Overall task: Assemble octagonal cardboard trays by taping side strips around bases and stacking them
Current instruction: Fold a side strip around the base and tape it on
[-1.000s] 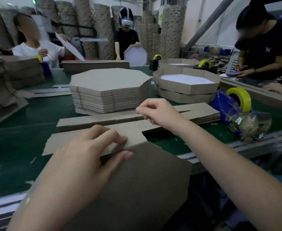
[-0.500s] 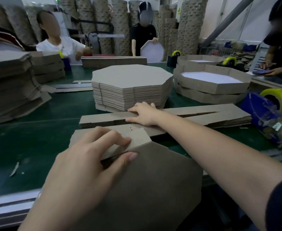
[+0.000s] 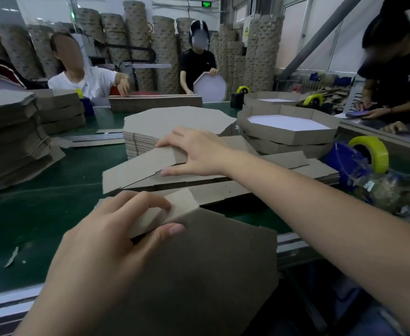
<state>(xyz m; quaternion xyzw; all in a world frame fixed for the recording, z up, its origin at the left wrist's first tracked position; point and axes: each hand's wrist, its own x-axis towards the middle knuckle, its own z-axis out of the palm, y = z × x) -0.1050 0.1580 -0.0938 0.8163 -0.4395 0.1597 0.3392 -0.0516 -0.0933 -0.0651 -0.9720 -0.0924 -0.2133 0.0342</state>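
Table point(image 3: 53, 190): green surface
Side strips point(image 3: 317, 169): flat pile beneath the right hand point(image 3: 199, 151)
Octagonal bases point(image 3: 174, 120): stack just beyond it
Trays point(image 3: 288, 135): stacked, beyond-right
Tape dispenser point(image 3: 354, 163): right of it
Cardboard pile point(image 3: 10, 146): left of the left hand point(image 3: 107, 238)

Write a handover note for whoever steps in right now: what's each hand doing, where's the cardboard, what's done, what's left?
Left hand pinches the first strip against the rim of the base at the near edge of the table.
Right hand grips a second strip, lifted at one end off the strip pile.
Stack of bases lies beyond; tape dispenser to the right, untouched.
Done: finished trays stacked at right.
Left: wrap strips round this base, tape, stack.
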